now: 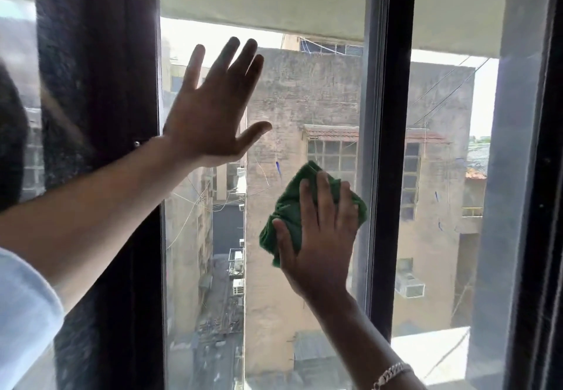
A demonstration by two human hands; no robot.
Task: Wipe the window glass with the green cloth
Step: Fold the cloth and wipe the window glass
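Observation:
The window glass [274, 298] fills the middle pane between two dark frame posts. A crumpled green cloth [289, 207] lies flat against the glass at mid-height, near the right post. My right hand [320, 237] presses on the cloth with its palm and spread fingers, covering the lower right part of it. My left hand [213, 109] rests flat on the glass higher up and to the left, fingers spread, holding nothing. It sits apart from the cloth.
A wide dark frame post [100, 176] stands at the left and a narrower one [393, 146] at the right, with another pane [441, 207] beyond it. Buildings and an alley show through the glass. A bracelet [391, 374] circles my right wrist.

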